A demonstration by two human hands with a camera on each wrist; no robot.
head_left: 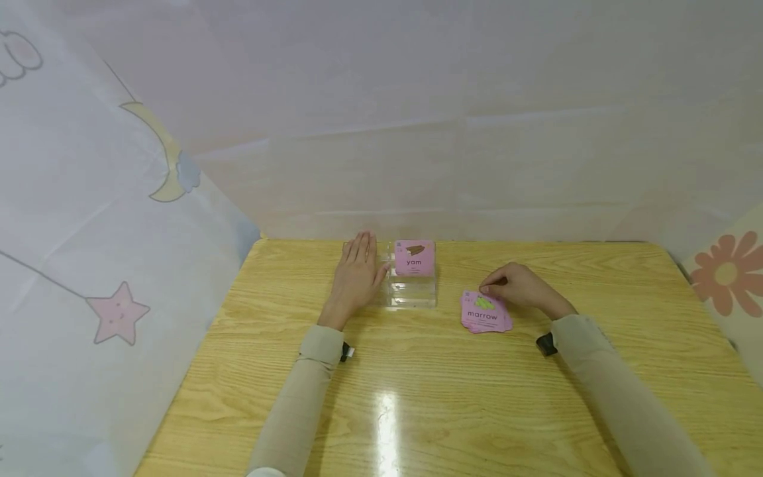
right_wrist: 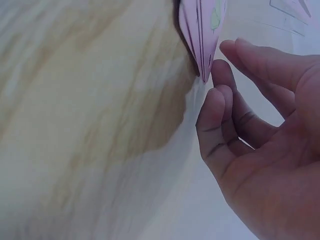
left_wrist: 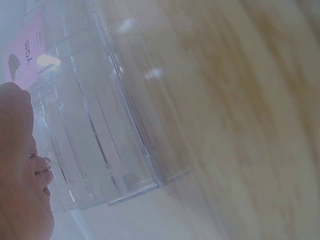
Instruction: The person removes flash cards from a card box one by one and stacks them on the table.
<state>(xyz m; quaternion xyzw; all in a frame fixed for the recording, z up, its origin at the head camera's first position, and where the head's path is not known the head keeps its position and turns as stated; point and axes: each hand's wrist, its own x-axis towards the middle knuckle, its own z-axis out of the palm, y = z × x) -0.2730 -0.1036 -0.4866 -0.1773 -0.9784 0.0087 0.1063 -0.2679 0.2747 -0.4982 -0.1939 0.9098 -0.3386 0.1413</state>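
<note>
My left hand (head_left: 356,271) lies with straight fingers over the left part of a clear plastic card holder (head_left: 413,295), hiding much of that side. In the left wrist view, the tiered slots of the holder (left_wrist: 102,135) show beside the fingers. A pink "yam" card (head_left: 414,258) stands in its back right part. To the right, a loose stack of pink cards (head_left: 484,318) lies on the table, "marrow" and a green vegetable picture on top. My right hand (head_left: 517,287) has its bent fingertips right at the stack's upper edge, thumb and fingers apart in the right wrist view.
The wooden table (head_left: 453,397) runs back to a pale cloth wall (head_left: 381,132). Another cloth panel with a moon and a star (head_left: 118,313) hangs at the left, and one with flowers (head_left: 726,273) at the right. Both wrists bear small dark devices (head_left: 546,344).
</note>
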